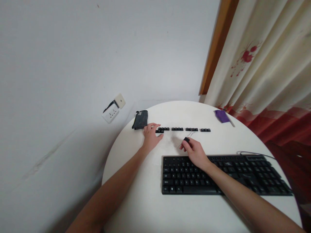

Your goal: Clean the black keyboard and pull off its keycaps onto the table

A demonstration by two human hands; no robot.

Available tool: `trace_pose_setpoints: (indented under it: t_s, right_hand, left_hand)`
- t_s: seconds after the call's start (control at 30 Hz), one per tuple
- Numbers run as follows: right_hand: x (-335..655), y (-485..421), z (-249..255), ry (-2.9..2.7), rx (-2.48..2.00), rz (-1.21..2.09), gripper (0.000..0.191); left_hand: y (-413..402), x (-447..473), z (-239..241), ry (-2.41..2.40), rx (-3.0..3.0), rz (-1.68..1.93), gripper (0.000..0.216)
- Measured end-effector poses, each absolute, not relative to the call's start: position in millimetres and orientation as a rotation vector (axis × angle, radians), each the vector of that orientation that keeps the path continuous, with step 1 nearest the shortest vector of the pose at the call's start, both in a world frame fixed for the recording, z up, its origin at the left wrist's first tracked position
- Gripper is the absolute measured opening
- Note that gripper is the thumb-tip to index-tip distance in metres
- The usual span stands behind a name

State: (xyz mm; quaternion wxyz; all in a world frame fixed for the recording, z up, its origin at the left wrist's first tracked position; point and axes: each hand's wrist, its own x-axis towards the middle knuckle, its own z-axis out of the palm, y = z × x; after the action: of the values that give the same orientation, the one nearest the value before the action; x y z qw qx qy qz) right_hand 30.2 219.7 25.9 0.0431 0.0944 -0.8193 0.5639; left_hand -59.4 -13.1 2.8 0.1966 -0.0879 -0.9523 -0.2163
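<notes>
My left hand (151, 135) is at the left end of a line of small black keycaps. Its thumb and fingers are apart around a short front row of keycaps (160, 131); whether the fingertips touch them I cannot tell. More keycaps (177, 129) lie in short groups to the right. My right hand (194, 150) is closed above the back edge of a black keyboard (199, 190). It pinches a thin wire keycap puller (190, 134). A small black piece (186, 139) shows at the fingertips; I cannot tell whether it is a keycap or the puller's handle.
Everything lies on a round white table (136, 200). A dark zip pouch (141, 119) is at the back left, and a purple item (221, 116) with a pale stick is at the back right. The keyboard's cable (255, 152) curves along the right. Wall and curtain stand behind.
</notes>
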Motion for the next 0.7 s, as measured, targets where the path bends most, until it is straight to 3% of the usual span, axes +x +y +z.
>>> trace_pose_setpoints:
  t_s: [0.7]
  right_hand:
    - [29.3,220.3,21.6,-2.524,0.299,1.700,0.036]
  left_hand:
    - [-11.8,-64.2,-0.9,-2.667,-0.184,-0.562,0.046]
